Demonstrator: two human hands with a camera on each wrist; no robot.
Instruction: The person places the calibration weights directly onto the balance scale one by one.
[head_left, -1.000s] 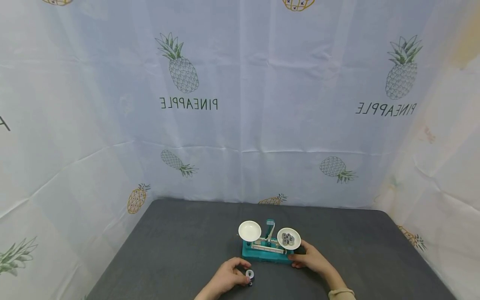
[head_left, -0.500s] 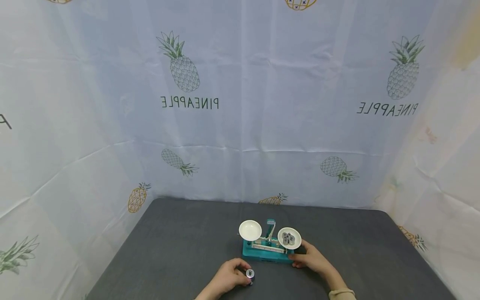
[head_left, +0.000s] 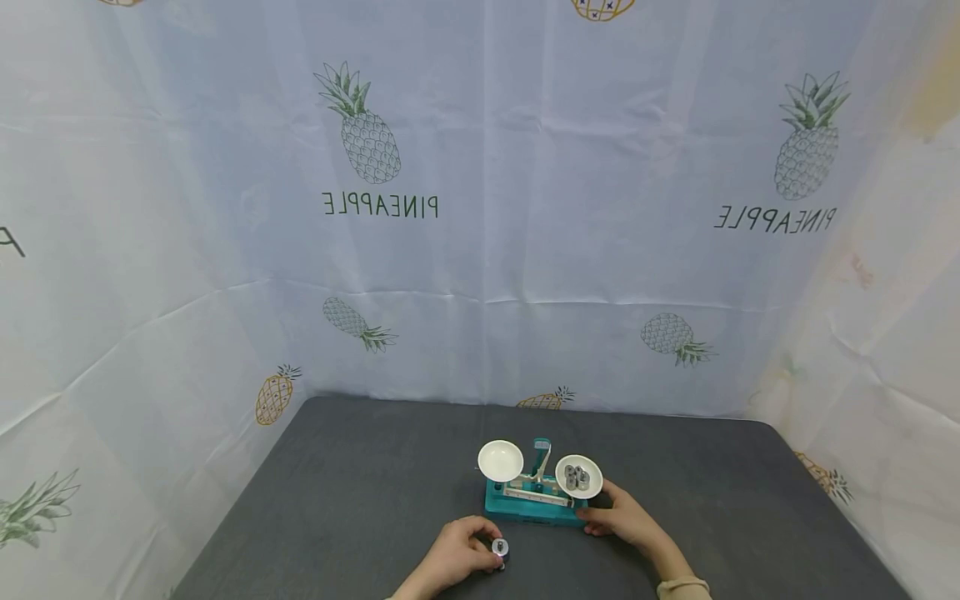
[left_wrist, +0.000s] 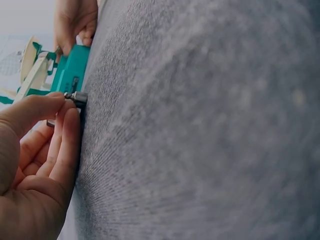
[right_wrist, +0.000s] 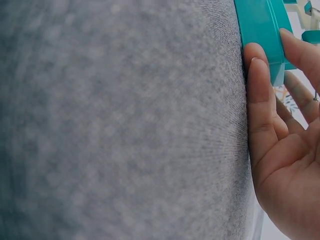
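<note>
A teal balance scale with two white pans stands on the dark table. Its right pan holds several grey metal weights; the left pan is bare and sits higher. In front of the scale, my left hand pinches the knob of a small metal weight between thumb and fingertips, low at the tabletop. A larger metal weight shows beside these fingertips in the head view. My right hand grips the right end of the scale's teal base, thumb on top and fingers round its end.
The dark grey table reaches back to a pale curtain printed with pineapples, which also hangs along both sides. The scale's beam and upright pointer post rise between the pans.
My left fingers shift very slightly at the weights, and the small one draws in close to the larger one. The right hand and the scale stay in place.
</note>
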